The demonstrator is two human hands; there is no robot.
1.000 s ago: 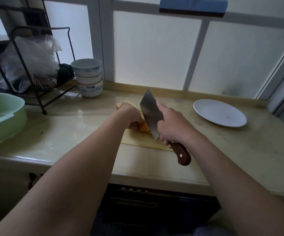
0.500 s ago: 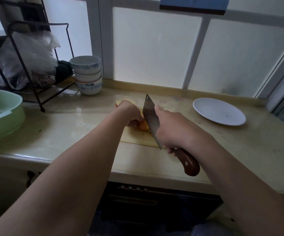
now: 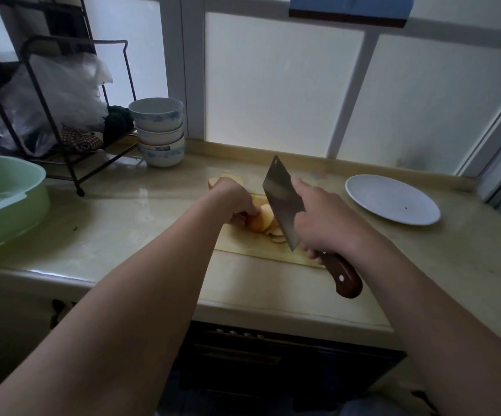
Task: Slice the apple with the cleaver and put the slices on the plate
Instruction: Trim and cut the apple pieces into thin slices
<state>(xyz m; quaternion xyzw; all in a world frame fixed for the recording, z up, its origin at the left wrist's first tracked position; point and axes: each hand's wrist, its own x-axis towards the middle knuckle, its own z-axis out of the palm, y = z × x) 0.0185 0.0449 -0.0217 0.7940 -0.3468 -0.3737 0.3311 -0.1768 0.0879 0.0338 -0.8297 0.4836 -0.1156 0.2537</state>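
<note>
Cleaver (image 3: 282, 202) now lifted slightly, your right hand (image 3: 324, 226) gripping handle; left hand (image 3: 234, 196) holds apple (image 3: 262, 219); slices (image 3: 277, 235) on board (image 3: 252, 250), left of plate (image 3: 393, 199).

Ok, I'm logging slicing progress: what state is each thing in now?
apple: partly sliced, held on the cutting board by the left hand
slices: lying on the board beside the apple
cleaver: gripped by the right hand, blade tilted
plate: on the counter, no slices
bowls: stacked upright

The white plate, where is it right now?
In the head view, the white plate sits on the counter at the right, just beyond the right hand holding the cleaver.
</note>
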